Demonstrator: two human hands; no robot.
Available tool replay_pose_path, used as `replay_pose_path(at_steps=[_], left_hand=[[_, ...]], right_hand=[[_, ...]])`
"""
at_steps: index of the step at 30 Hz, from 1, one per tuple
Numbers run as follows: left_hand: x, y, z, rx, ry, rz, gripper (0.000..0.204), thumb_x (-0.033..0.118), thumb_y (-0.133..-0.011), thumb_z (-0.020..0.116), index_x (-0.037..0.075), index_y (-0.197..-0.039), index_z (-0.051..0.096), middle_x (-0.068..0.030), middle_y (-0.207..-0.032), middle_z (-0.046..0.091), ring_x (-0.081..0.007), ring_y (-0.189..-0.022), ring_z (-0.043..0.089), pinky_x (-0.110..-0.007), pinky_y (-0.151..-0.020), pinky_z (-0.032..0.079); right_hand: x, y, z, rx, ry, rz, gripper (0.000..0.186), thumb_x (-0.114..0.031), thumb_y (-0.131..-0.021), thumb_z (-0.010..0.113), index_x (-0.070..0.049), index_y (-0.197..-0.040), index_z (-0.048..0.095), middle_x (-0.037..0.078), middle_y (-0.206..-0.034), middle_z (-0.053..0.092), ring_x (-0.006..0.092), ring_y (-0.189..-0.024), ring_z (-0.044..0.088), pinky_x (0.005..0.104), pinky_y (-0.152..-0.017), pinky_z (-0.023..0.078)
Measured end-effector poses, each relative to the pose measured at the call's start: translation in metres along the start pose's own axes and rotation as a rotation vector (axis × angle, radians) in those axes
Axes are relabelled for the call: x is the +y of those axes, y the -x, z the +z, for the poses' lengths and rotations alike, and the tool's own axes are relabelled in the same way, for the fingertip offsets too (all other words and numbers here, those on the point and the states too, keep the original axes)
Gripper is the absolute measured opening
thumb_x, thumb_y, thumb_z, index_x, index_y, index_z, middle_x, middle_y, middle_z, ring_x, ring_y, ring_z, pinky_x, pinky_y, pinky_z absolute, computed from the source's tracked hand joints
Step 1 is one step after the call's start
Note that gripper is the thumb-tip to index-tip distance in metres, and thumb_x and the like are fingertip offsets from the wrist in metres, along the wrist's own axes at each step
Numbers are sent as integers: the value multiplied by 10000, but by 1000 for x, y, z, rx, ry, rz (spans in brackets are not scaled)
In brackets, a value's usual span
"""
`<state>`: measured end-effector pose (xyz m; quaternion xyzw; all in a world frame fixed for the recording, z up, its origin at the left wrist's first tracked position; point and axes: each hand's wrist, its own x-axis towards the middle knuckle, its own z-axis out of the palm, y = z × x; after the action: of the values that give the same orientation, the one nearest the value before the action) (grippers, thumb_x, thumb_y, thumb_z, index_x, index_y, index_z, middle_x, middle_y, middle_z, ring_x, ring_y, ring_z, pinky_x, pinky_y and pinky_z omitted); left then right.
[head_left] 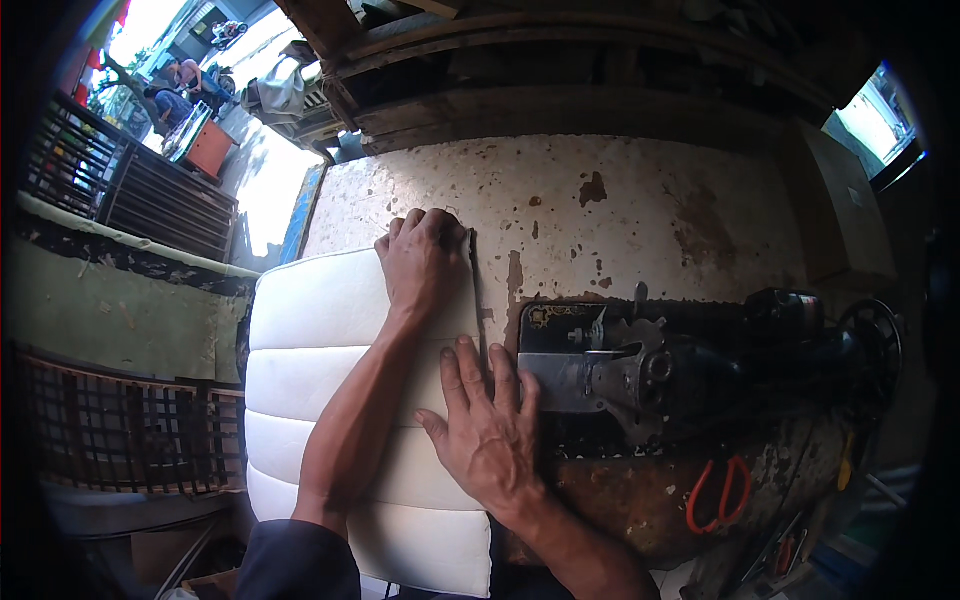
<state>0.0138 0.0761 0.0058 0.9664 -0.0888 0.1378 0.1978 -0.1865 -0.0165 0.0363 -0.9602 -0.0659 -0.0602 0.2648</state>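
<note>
Both hands lie flat and open on the white cushion (340, 400), gripping nothing as far as I can see. Left hand (425, 255) presses its far right corner, fingers curled at the edge; right hand (490, 430) spreads along its right edge, just beside the black sewing machine (680, 370). Cushion overhangs the worn table (600, 200). Orange scissors (718, 492) sit lower right.

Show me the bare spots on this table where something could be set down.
The worn table top lies bare beyond the black sewing machine, right of the left hand. It is crowded nearer: the white padded cover fills the left under both hands, the right hand sits against the machine, and orange-handled scissors lie in front.
</note>
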Motion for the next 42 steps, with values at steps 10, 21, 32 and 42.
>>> replay_pose_path(at_steps=[10, 21, 32, 42], left_hand=[[-2, -1, 3, -41, 33, -9, 169, 270, -957, 689, 134, -1049, 729, -76, -1116, 704, -304, -1161, 597, -483, -994, 394], [1, -9, 2, -102, -24, -39, 227, 300, -957, 667, 170, -1121, 756, -90, -1218, 707, -319, -1231, 593, -519, -1062, 395], [2, -14, 7, -110, -80, -24, 256, 337, -970, 638, 181, -1136, 755, -107, -1245, 701, -329, -1252, 593, -525, -1053, 424], [58, 64, -92, -326, 124, 662, 209, 117, -986, 662, 62, -1180, 717, -153, -1313, 652, -359, -1256, 587, -480, -1043, 494]], right_hand=[[13, 36, -34, 145, -598, 250, 200, -185, -1029, 664, -12, -1128, 653, 193, -934, 708, 358, -810, 719, 428, -678, 567], [-50, 196, -60, -198, -628, 585, 349, -333, -938, 799, -4, -981, 690, 152, -724, 713, 291, -654, 739, 369, -599, 561], [-48, 216, -23, -8, -1036, 784, 356, -327, -983, 759, 7, -894, 675, 101, -670, 721, 164, -588, 742, 297, -522, 541], [-42, 213, -25, -29, -1074, 740, 432, -399, -1001, 723, 18, -894, 691, 93, -698, 738, 150, -595, 738, 285, -514, 536]])
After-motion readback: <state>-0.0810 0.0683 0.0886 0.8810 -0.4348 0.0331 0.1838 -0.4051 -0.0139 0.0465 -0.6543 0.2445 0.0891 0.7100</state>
